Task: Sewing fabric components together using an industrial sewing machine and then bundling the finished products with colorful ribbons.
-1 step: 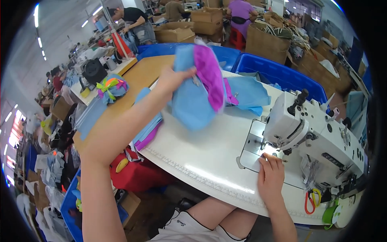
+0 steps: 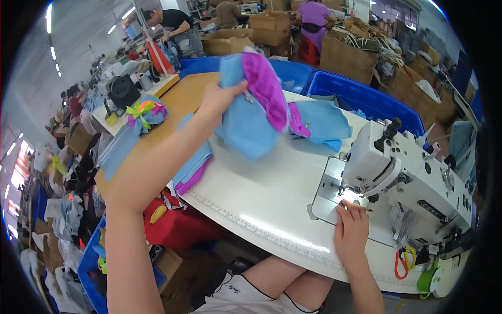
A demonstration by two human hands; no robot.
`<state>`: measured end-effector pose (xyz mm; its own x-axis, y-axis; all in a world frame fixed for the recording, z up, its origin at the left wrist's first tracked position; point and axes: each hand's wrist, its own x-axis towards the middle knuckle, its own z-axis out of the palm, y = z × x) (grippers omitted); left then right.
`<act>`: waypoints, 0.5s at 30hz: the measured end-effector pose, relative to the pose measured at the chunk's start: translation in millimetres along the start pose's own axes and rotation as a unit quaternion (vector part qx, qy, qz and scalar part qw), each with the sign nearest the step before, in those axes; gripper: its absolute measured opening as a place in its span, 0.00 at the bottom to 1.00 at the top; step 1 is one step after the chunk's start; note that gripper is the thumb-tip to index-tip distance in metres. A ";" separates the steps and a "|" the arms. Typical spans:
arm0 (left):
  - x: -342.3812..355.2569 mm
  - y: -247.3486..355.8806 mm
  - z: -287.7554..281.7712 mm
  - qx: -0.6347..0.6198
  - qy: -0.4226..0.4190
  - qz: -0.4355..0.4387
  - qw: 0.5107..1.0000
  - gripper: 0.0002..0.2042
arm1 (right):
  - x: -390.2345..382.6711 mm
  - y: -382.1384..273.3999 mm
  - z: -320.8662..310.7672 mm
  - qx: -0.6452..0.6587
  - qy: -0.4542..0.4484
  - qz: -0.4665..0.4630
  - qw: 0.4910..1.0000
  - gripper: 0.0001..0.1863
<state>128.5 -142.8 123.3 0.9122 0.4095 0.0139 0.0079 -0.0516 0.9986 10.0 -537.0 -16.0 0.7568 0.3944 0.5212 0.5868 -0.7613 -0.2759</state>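
Tabletop [image 2: 261,191] below, cloth [image 2: 250,125] extends rightward from left grip [image 2: 220,98].

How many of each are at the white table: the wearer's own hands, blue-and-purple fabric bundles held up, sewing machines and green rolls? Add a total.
Left hand and right hand: 2
Held blue-and-purple fabric bundle: 1
White sewing machine: 1
Green roll: 1
Total: 5

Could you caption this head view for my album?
Left hand holds blue and purple fabric above a white tabletop; right hand rests beside a white sewing machine.
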 end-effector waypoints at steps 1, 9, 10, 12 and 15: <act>12.7 -4.5 -12.5 -0.030 0.043 0.026 0.998 0.24 | 1.3 -2.0 -0.2 0.003 0.001 0.004 1.000 0.10; 55.5 -65.9 -96.9 0.145 0.253 0.090 0.952 0.48 | 0.6 -0.5 1.7 0.002 -0.016 -0.005 1.000 0.11; 45.1 -69.6 -99.2 0.144 0.257 0.083 0.952 0.48 | -0.9 1.1 1.2 -0.004 -0.014 0.002 1.000 0.10; 12.2 -70.3 -105.7 0.304 0.274 0.155 0.899 0.53 | -1.6 4.3 3.4 -0.005 -0.016 -0.001 1.000 0.10; -20.1 -100.3 -144.9 0.480 0.192 0.131 0.846 0.55 | 1.3 -1.0 5.2 0.001 -0.013 -0.006 1.000 0.10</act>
<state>49.9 -13.9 30.1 0.7357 0.5247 0.4283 0.3224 -0.8274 0.4598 11.9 -533.1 -19.2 0.7572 0.4159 0.5036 0.5956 -0.7561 -0.2711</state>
